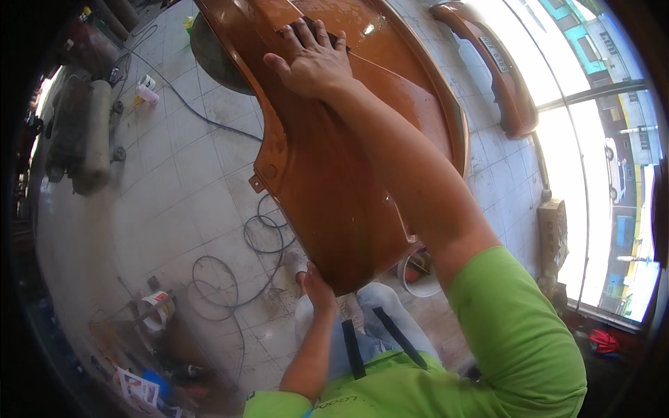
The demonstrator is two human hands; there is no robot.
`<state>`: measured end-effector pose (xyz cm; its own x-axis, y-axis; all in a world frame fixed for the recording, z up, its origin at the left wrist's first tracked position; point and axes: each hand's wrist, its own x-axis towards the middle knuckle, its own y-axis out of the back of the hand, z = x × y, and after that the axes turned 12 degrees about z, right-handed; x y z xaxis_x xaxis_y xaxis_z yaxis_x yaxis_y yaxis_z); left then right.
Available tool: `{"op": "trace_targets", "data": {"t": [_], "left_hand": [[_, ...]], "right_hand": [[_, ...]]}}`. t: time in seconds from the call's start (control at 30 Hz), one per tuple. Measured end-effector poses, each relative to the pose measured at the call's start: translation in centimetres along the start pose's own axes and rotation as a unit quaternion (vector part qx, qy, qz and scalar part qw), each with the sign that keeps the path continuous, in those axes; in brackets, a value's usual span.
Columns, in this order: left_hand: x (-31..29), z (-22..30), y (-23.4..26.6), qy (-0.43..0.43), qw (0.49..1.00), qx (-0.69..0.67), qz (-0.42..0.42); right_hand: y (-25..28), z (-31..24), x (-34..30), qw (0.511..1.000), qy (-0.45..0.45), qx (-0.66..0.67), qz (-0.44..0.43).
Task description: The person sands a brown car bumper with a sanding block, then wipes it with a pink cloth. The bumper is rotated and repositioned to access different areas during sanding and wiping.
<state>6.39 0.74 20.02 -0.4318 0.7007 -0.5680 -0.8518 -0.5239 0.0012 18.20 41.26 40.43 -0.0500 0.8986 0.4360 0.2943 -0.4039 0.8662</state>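
A large orange car body panel (334, 209), curved and glossy with wet-looking spots, stretches away in front of me. My right hand (313, 66) lies flat on its far part, fingers spread over a thin dark sheet or pad (332, 38) pressed against the paint. That piece is mostly covered, so its exact kind is unclear. At the near left corner, my left hand (318, 289) grips the panel's lower edge, its thumb along the side and some fingers hidden beneath.
An orange bumper (498, 76) rests on the tiled floor at right, by bright glass. A dark hose (216, 279) loops at left. Below the panel is a white bucket (418, 282). A tank-like machine (90, 136) stands far left; a cardboard box (552, 237) is at right.
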Motion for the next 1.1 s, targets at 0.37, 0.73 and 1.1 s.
{"op": "trace_targets", "data": {"t": [0.37, 0.73, 1.1], "left_hand": [[-2.1, 3.9, -2.0, 0.089, 0.992, -0.005, 0.091], [-2.1, 5.2, -3.2, 0.014, 0.998, 0.032, 0.049], [-0.6, 3.9, -1.5, 0.007, 0.999, 0.041, 0.016]], "right_hand": [[7.7, 11.0, -30.3, 0.974, -0.227, 0.007, 0.007], [6.0, 17.7, -16.1, 0.986, -0.086, 0.116, 0.088], [5.9, 23.4, -15.6, 0.983, -0.041, 0.168, 0.066]]}}
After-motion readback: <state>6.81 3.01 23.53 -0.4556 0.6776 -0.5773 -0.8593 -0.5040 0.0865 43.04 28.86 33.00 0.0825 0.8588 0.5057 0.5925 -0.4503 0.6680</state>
